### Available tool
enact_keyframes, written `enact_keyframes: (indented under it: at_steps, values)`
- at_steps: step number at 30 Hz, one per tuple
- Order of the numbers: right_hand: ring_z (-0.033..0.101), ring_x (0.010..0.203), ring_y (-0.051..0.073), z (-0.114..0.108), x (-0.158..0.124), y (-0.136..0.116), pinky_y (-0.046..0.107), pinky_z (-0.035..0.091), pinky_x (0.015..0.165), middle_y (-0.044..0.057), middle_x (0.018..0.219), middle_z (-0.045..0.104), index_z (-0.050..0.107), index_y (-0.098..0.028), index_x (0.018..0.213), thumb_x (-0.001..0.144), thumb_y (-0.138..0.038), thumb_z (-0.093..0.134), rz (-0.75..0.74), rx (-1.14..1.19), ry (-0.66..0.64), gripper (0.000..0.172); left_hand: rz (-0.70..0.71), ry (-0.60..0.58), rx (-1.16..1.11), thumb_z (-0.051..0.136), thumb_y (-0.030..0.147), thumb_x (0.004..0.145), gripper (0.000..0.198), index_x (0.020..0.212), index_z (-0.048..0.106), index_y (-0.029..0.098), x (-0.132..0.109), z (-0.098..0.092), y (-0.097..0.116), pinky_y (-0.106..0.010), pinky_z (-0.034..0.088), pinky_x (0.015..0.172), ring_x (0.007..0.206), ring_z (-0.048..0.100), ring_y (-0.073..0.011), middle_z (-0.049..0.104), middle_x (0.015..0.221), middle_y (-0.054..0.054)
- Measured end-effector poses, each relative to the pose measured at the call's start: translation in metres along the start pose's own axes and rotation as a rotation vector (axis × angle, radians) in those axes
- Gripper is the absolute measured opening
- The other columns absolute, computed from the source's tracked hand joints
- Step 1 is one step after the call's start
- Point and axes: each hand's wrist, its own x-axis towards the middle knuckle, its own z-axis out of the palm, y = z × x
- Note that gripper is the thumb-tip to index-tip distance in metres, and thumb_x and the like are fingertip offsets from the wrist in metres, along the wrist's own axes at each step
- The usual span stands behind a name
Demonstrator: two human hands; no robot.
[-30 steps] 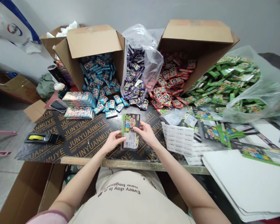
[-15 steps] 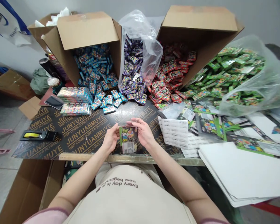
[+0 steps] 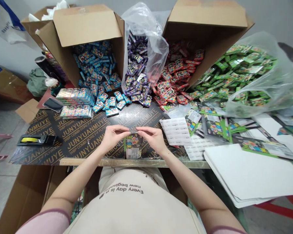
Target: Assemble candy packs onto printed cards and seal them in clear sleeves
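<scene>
A black and green printed packet (image 3: 133, 148) lies on the dark plywood table near its front edge, in front of my body. My left hand (image 3: 115, 136) is closed in a pinch at the packet's top left corner, thumb and fingers pressed together. At the top right corner my right hand (image 3: 151, 138) pinches in the same way, its fingertips close to those of the left. The fingertips cover the packet's upper edge, so I cannot see whether its mouth is parted.
Small blue boxes (image 3: 95, 66), purple boxes (image 3: 136, 68), red boxes (image 3: 171, 87) and green boxes (image 3: 236, 71) fill cartons and bags along the back. At left are wrapped stacks (image 3: 75, 111), a phone (image 3: 53, 105) and a tape dispenser (image 3: 39, 140). Label sheets (image 3: 175, 131) and white boards (image 3: 249, 172) lie right.
Both hands have come together at the packet's top edge, and the right hand's raised fingers have closed into a pinch. The view has shifted slightly.
</scene>
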Motion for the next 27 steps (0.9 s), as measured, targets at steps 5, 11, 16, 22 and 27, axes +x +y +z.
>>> enact_keyframes:
  at_steps: [5,11,16,22,27]
  values:
    - [0.060,0.050,0.012,-0.001,0.009,-0.012,0.025,0.049,0.052,0.001,0.060,0.069,0.072,-0.017,0.073,0.071,-0.036,0.074,0.110,0.039,-0.105,0.019,-0.080,-0.043,0.004,0.078,0.027,0.061,0.017,0.072,0.074,0.014,0.012,0.000,-0.001,-0.028,0.054,0.063,0.062,0.068,-0.0181,0.074,0.069,-0.005]
    - [0.063,0.053,0.014,-0.006,0.010,-0.014,0.025,0.052,0.054,0.002,0.063,0.071,0.071,-0.017,0.072,0.074,-0.034,0.072,0.080,-0.001,-0.136,0.018,0.099,-0.036,0.131,0.071,0.021,0.070,0.007,0.069,0.072,0.014,0.005,0.003,0.004,-0.026,0.053,0.060,0.062,0.067,-0.0164,0.072,0.067,-0.005]
    - [0.072,0.088,0.021,-0.015,-0.006,-0.002,0.034,0.058,0.081,0.006,0.093,0.076,0.074,-0.020,0.086,0.083,-0.031,0.065,-0.180,-0.108,-0.166,0.015,0.537,-0.040,0.407,0.062,0.018,0.080,0.015,0.067,0.067,0.016,-0.011,0.000,0.007,-0.025,0.053,0.065,0.068,0.067,-0.0139,0.072,0.076,-0.007]
    - [0.069,0.099,0.017,-0.015,-0.022,0.014,0.032,0.059,0.085,0.010,0.111,0.071,0.069,-0.020,0.103,0.089,-0.015,0.056,-0.598,-0.363,-0.106,0.020,0.792,-0.094,0.592,0.064,0.023,0.083,0.010,0.090,0.066,0.017,-0.018,-0.004,-0.003,-0.032,0.056,0.074,0.083,0.068,-0.0175,0.073,0.091,-0.009]
    - [0.068,0.101,0.017,-0.006,-0.025,0.015,0.031,0.059,0.085,0.011,0.109,0.071,0.066,-0.018,0.107,0.091,-0.013,0.051,-0.677,-0.427,-0.094,0.022,0.740,-0.079,0.575,0.059,0.018,0.086,0.007,0.083,0.066,0.017,-0.015,-0.001,-0.004,-0.028,0.056,0.070,0.077,0.068,-0.0148,0.073,0.087,-0.007]
